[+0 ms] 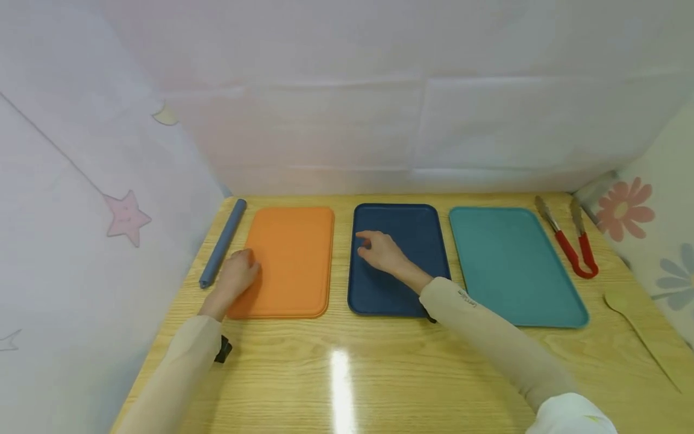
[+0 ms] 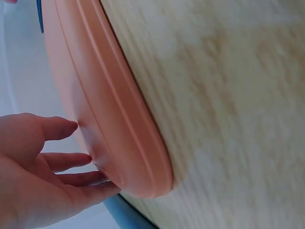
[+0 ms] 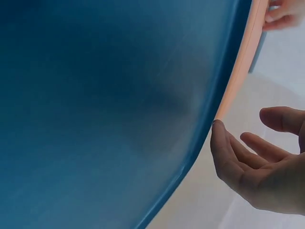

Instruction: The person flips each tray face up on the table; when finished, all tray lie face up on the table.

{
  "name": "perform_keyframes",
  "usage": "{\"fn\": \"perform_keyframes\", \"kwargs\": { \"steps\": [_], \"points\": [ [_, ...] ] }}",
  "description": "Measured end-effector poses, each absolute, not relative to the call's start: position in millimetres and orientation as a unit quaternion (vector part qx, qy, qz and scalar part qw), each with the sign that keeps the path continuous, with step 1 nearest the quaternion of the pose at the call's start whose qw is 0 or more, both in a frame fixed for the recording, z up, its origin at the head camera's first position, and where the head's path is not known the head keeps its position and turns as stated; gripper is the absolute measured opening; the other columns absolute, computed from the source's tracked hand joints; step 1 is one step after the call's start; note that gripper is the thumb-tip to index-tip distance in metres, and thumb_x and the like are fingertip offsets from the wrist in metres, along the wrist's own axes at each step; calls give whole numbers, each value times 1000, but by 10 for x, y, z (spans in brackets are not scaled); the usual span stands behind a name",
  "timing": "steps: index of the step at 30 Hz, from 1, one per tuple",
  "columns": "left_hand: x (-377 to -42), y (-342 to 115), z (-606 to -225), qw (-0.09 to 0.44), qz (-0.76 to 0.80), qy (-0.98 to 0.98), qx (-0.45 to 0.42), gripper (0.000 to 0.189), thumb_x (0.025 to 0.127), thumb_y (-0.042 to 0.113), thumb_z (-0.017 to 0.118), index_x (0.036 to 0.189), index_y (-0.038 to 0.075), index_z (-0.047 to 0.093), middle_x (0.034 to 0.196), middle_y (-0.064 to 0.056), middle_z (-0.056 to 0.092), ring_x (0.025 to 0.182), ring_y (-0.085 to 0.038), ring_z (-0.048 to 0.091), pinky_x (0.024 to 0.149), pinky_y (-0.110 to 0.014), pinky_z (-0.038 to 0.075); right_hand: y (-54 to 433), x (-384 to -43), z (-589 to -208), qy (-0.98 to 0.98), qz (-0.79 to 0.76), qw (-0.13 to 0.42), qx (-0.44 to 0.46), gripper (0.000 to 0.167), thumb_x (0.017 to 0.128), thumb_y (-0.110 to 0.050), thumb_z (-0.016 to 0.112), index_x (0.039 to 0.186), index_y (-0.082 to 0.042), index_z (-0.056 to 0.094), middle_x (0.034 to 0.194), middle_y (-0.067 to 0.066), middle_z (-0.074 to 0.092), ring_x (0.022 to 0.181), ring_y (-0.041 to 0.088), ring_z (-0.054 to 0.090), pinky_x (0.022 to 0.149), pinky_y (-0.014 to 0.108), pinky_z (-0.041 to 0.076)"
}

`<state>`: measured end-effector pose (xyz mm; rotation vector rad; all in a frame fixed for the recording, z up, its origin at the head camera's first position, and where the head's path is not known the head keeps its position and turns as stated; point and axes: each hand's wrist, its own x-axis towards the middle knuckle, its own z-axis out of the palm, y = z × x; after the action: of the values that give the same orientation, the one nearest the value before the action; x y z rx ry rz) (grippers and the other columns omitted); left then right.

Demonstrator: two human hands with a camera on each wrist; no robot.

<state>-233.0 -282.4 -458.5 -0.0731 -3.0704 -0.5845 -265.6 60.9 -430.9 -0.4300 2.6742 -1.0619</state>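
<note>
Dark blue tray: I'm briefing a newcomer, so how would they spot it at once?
Look to the far half of the wooden table. There, the dark blue tray lies between the orange tray and the teal tray. Its deep navy colour sets it apart, as the teal one is lighter and greener.

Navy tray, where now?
Head view: the navy tray lies between the orange tray, left, and the teal tray, right, with the right hand over it.

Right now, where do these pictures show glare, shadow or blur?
Head: a glare streak on the wooden table; left wrist: the table's grain looks soft, and the orange tray darkens beside the fingertips; right wrist: the left hand is blurred.
</note>
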Motion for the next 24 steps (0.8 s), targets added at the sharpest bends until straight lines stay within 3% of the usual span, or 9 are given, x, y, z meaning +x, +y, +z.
{"fn": "perform_keyframes", "kwargs": {
  "steps": [2,5,7,9,15,18,20,22,24],
  "points": [
    [-2357,-2823,-4583,8,-182,-983,-25,40,95,10,52,121,-21,50,111,-40,55,105,-54,52,87,-59,43,511,-2657,-4335,910,-361,119,-166,46,98,-14,54,144,-9,47,130,18,57,64,17,62,54,27,46],
    [-2392,-2832,-4569,12,-166,-986,-32,39,94,11,54,117,-21,54,104,-39,58,99,-53,55,85,-59,44,389,-2651,-4367,902,-360,124,-203,47,99,-11,50,145,-7,43,88,11,69,37,13,40,39,24,33],
    [-2412,-2849,-4558,7,-153,-987,-39,40,94,12,54,117,-21,54,103,-38,59,99,-53,55,88,-60,41,307,-2650,-4377,897,-360,131,-220,48,99,-10,48,146,-6,41,61,4,59,33,10,29,35,23,28],
    [-2425,-2867,-4541,0,-145,-988,-45,42,94,12,53,120,-21,53,104,-38,60,101,-53,55,93,-62,37,223,-2657,-4389,897,-353,136,-230,49,100,-10,48,148,-6,39,46,2,45,32,9,27,34,22,27],
    [-2447,-2879,-4493,-22,-136,-989,-59,42,94,10,50,123,-20,51,80,-28,60,95,-50,56,97,-65,30,15,-2697,-4403,908,-304,123,-260,47,100,-8,48,146,-1,40,73,18,65,35,8,28,38,20,27],
    [-2428,-2875,-4481,-29,-136,-988,-60,35,94,9,49,115,-18,54,69,-20,55,85,-45,56,95,-64,30,-69,-2714,-4430,912,-288,131,-260,48,100,-8,46,147,-1,38,76,18,64,36,8,28,41,21,28],
    [-2414,-2868,-4482,-36,-140,-988,-57,33,94,9,48,114,-17,54,70,-19,55,84,-44,56,95,-64,29,-110,-2723,-4460,915,-286,135,-249,49,100,-9,46,147,-2,37,91,16,68,37,8,29,46,24,32],
    [-2400,-2868,-4489,-40,-144,-987,-55,36,94,10,48,117,-18,52,75,-23,58,88,-45,55,96,-63,28,-141,-2728,-4489,921,-276,132,-242,50,100,-11,47,148,-3,36,105,13,69,40,9,34,63,27,46],
    [-2387,-2870,-4508,-37,-157,-986,-48,42,93,11,50,123,-19,49,89,-31,62,97,-49,55,99,-63,26,-159,-2723,-4505,922,-278,138,-232,52,99,-13,48,149,-4,35,103,15,70,50,14,43,79,34,47]
  ]
}}
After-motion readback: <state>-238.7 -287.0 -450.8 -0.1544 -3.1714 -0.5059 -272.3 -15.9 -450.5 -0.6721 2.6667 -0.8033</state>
